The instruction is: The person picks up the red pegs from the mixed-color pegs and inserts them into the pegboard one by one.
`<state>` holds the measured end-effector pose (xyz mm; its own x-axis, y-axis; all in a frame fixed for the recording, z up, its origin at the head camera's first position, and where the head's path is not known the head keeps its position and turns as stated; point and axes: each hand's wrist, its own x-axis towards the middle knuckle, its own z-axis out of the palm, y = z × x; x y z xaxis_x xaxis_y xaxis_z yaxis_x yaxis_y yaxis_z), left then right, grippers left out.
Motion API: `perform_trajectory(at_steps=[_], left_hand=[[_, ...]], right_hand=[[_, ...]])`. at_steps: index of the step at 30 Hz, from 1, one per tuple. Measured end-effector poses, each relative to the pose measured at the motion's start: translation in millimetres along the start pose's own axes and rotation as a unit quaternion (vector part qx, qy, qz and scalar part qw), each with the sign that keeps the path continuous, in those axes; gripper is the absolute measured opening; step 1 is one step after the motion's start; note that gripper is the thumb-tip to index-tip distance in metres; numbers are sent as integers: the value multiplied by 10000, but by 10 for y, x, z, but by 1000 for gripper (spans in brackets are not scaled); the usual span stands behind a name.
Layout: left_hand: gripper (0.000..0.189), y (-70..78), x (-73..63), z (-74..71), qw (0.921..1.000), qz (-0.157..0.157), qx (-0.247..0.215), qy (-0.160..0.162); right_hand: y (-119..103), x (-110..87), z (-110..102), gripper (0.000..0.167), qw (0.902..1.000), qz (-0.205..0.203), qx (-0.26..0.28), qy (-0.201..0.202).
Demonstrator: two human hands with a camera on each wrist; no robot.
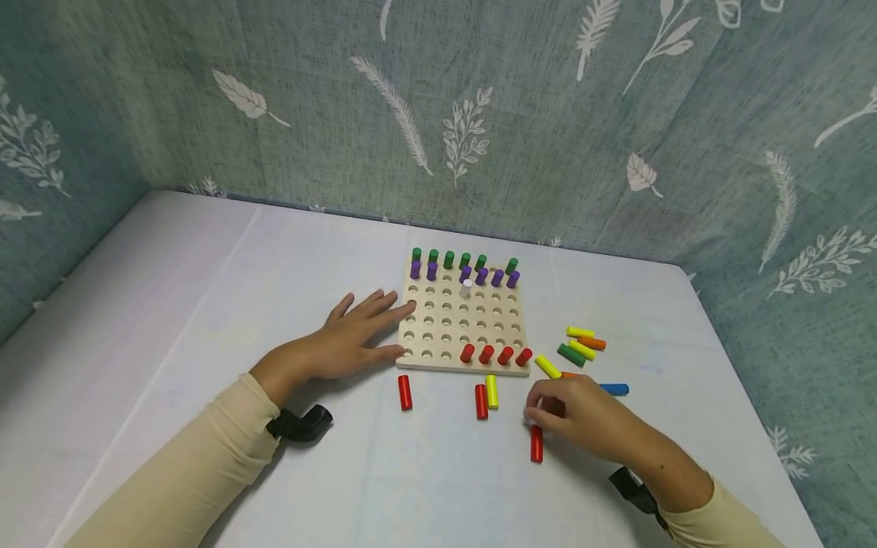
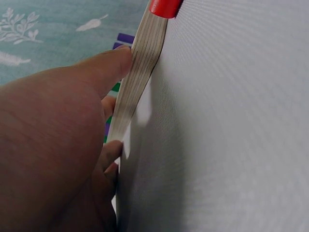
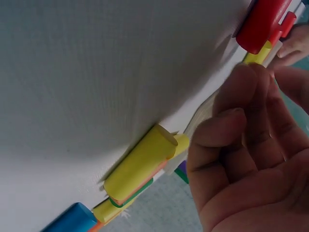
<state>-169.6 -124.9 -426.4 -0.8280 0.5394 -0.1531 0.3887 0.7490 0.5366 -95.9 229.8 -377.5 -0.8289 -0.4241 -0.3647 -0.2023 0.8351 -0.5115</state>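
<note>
A square wooden pegboard (image 1: 445, 323) holds green, purple and red pegs and one white peg (image 1: 466, 288). At its left side, my left hand (image 1: 346, 342) spreads its fingers, with fingertips over the rim. In the left wrist view, the thumb (image 2: 113, 65) touches the board's edge (image 2: 140, 67). My right hand (image 1: 582, 411) hovers low over the table, fingers loosely bent, beside a red peg (image 1: 537, 445). Bent fingers with thumb close by appear in the right wrist view (image 3: 241, 125), and no peg shows between them. A red peg (image 3: 263, 24) lies past the fingertips there.
In front of the board lie a red peg (image 1: 405, 393), another red peg (image 1: 482, 402) and a yellow peg (image 1: 492, 392). Right of it are scattered yellow, orange and green pegs (image 1: 572, 355), plus a blue peg (image 1: 614, 389) partly behind the right hand. A patterned cloth wall (image 1: 308, 152) borders the table.
</note>
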Motion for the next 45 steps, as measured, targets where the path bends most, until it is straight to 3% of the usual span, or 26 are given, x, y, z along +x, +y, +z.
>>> perform_trajectory(at_steps=[8,21,33,45], left_hand=[[73,10,-3,3,10000,3,3,-15],[73,10,0,6,10000,17,8,-2],[73,6,6,-19,10000,9,44,0],[74,-9,23,-12,10000,5,35,0]], right_hand=[[12,10,75,9,9983,498,-139,-270],[2,39,124,9,9989,346,-151,-287],[8,50,78,9,9986,-262,30,-450],[-57,50,26,6,9966,-743,272,-243]])
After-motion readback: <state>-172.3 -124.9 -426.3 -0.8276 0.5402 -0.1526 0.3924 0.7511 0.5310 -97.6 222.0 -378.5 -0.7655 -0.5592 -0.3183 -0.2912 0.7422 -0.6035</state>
